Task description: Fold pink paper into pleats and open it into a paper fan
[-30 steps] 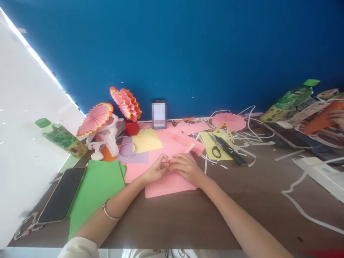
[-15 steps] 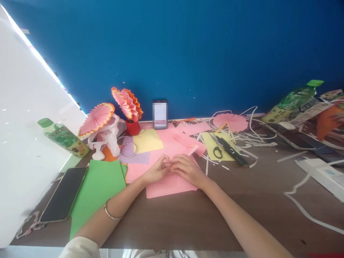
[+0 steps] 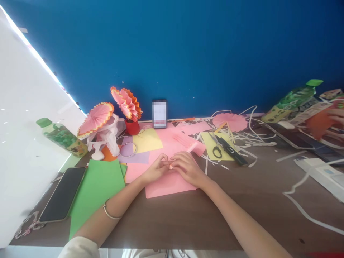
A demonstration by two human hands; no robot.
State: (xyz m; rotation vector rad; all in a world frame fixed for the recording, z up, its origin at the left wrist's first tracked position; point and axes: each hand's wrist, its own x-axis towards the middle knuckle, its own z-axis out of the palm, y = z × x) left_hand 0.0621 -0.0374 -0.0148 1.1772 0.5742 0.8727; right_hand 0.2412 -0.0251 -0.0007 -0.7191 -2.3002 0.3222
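Far left, there's a tilted green-capped bottle (image 3: 64, 139), and closer in a dark-screened phone (image 3: 63, 195) lying on the surface (image 3: 166, 222) next to a green sheet (image 3: 99, 190). Behind those, a pink pleated paper fan (image 3: 95, 120) with an orange-yellow edge sits by a scrunched white plastic bag (image 3: 109, 136), then comes a little red pot (image 3: 132, 127) with a pleated paper flower (image 3: 126, 104) above it. Purple paper (image 3: 141, 157) and a yellow sheet (image 3: 147, 139) come next. The left hand (image 3: 157, 170) is over the pink paper (image 3: 172, 190), thumb and fingers drawn in, pinching a tiny pale orange bit (image 3: 171, 167) right where the two hands meet. Another phone (image 3: 159, 114) stands up against the blue wall (image 3: 172, 53) behind. The right hand (image 3: 186, 168) curls its fingers over that same bit, but its thumb is hidden so I honestly can't tell if it's clamped on. Just past it there's some pink folded paper (image 3: 197, 146), then scissors (image 3: 217, 152) and a black tool (image 3: 232, 152) on more yellow paper, with a scalloped pink piece (image 3: 231, 122) among white strips behind. Far right: another bottle (image 3: 291, 100) leaning over, and someone else's blurry hand (image 3: 338, 116) by orange paper (image 3: 319, 123).
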